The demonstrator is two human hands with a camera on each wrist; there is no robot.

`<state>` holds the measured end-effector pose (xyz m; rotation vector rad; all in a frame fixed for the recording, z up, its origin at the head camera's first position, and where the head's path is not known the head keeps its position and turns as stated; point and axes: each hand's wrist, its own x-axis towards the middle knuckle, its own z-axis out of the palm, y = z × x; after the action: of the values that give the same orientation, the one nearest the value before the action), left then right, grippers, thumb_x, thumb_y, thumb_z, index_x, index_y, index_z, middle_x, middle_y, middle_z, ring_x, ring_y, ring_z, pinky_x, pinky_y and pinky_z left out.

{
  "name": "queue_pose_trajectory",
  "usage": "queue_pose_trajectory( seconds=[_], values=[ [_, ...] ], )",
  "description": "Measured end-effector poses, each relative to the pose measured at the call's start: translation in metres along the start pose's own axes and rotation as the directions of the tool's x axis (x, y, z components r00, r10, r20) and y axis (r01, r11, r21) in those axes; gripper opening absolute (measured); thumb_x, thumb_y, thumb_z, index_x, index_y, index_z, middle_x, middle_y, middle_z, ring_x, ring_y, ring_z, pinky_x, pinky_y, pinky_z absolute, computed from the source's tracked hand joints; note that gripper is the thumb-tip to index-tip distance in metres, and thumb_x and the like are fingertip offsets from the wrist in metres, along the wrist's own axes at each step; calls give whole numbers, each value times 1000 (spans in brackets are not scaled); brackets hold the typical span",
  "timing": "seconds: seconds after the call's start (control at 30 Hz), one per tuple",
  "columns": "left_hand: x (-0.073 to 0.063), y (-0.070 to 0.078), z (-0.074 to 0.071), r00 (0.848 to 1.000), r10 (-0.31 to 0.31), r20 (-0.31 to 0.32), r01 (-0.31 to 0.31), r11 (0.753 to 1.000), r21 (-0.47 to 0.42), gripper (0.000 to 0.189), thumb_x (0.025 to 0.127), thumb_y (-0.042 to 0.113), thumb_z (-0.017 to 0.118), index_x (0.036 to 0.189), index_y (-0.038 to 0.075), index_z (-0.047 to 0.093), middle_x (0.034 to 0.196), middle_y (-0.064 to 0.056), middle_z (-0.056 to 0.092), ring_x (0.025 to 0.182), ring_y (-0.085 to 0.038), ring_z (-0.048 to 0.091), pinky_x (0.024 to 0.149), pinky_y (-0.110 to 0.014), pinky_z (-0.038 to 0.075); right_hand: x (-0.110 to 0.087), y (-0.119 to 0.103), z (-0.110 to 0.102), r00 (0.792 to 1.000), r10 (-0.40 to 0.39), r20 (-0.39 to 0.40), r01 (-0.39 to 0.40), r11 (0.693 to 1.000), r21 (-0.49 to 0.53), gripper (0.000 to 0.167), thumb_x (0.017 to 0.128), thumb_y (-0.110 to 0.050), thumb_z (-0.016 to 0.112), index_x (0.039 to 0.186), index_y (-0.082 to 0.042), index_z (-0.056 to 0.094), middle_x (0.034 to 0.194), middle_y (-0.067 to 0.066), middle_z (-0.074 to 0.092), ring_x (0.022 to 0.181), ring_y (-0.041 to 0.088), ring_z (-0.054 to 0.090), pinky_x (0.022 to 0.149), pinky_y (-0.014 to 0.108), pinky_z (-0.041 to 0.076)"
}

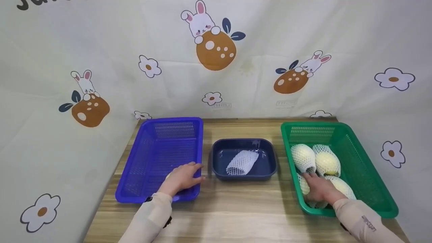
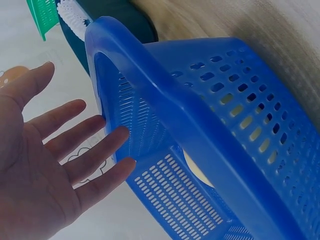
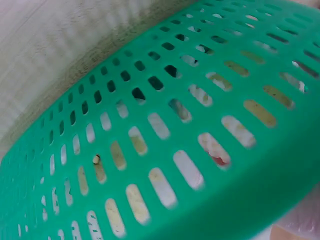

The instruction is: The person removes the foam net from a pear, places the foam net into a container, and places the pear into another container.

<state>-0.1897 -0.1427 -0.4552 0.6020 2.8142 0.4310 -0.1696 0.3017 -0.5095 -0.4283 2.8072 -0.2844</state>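
Note:
Over the right front rim of the blue basket, my left hand spreads its fingers, palm bare in the left wrist view. A pale yellow round fruit lies inside that basket, mostly hidden by the hand and basket wall. My right hand reaches down into the green basket among several pale fruits in white foam nets, such as a netted fruit at the back left. The right fingers are largely hidden between the fruits; I cannot tell whether they grip one.
A dark blue dish stands between the baskets, with a white foam net lying flattened in it. Light wood tabletop shows in front. Printed cloth hangs behind and at both sides.

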Motion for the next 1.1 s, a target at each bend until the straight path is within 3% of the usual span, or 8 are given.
queue_pose_trajectory(
  seconds=[0.23,0.4,0.63,0.87,1.1],
  values=[
    [0,0,-1,1000,-7,-21,8,1000,26,50,82,39,58,120,8,53,116,-15,52,105,-33,49,85,-47,38,-4,1,-21,997,-43,-64,47,997,67,74,66,-31,72,123,3,40,112,30,44,74,31,54,61,48,44],
    [0,1,-1,1000,-4,-25,5,1000,28,50,82,39,58,120,8,53,115,-15,52,104,-33,49,84,-47,39,-12,-2,-37,997,-21,-81,31,991,129,75,68,-31,70,126,3,37,116,33,41,81,31,54,64,48,44],
    [1,2,1,1000,-7,-13,7,1000,27,50,82,39,57,122,9,52,117,-16,51,106,-33,48,86,-47,37,-21,-14,-56,983,-48,-180,77,984,162,74,69,-29,70,127,0,36,115,29,43,83,29,53,63,47,44],
    [0,1,1,1000,-8,-22,8,1000,29,51,82,40,57,122,9,52,118,-15,51,106,-33,48,86,-47,38,-19,-43,-70,931,-138,-338,197,969,147,77,62,-24,73,128,-6,37,116,15,46,88,26,50,66,43,45],
    [0,3,2,1000,-4,-30,4,1000,22,50,82,39,57,121,8,52,117,-16,51,106,-34,48,86,-46,38,-13,-87,-57,869,-277,-410,336,939,79,80,53,-26,71,127,-16,41,119,-1,45,94,16,46,68,34,44]
  ],
)
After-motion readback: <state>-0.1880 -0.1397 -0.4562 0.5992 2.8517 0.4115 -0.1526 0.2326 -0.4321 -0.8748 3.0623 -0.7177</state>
